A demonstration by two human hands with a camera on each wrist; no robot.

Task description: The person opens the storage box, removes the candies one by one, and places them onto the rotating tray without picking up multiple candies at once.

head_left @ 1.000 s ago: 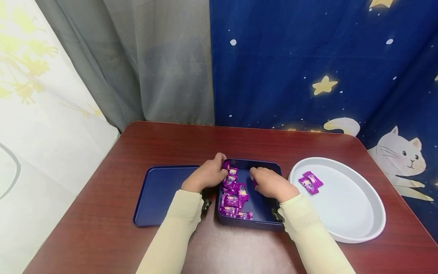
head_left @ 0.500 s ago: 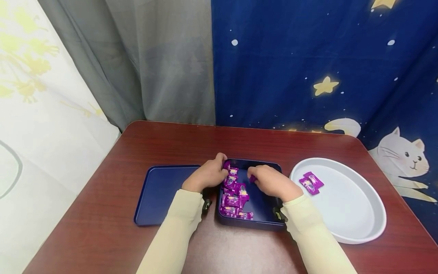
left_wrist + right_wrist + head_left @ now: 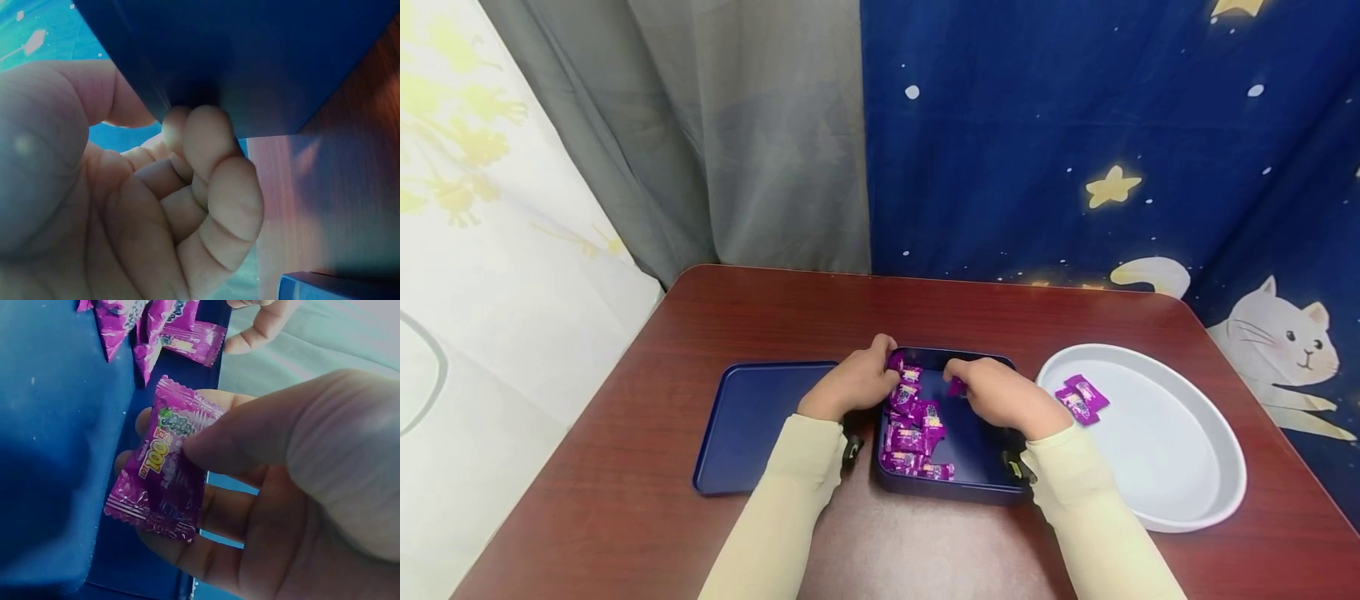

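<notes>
My right hand (image 3: 1000,396) pinches a purple wrapped candy (image 3: 164,465) between thumb and fingers, over the right part of a dark blue box (image 3: 955,492). The right wrist view shows grapes and "100" printed on its wrapper. My left hand (image 3: 853,383) grips the box at its far left side. In the left wrist view its fingers (image 3: 209,144) curl against the outer wall of the box, the thumb up at the rim. Several purple wrapped candies (image 3: 906,437) lie along the left side inside the box, some overlapping.
A flat dark blue lid (image 3: 745,433) lies on the reddish-brown table (image 3: 647,417), left of the box and partly behind the left arm. At the right stands a round white tray (image 3: 1180,467) with two purple candies (image 3: 1081,400) near its left rim. Curtains hang behind the table.
My right hand has lifted slightly and shifted a little with the candy, which now shows more below the fingertips. The left hand, box, lid and tray stay put.
</notes>
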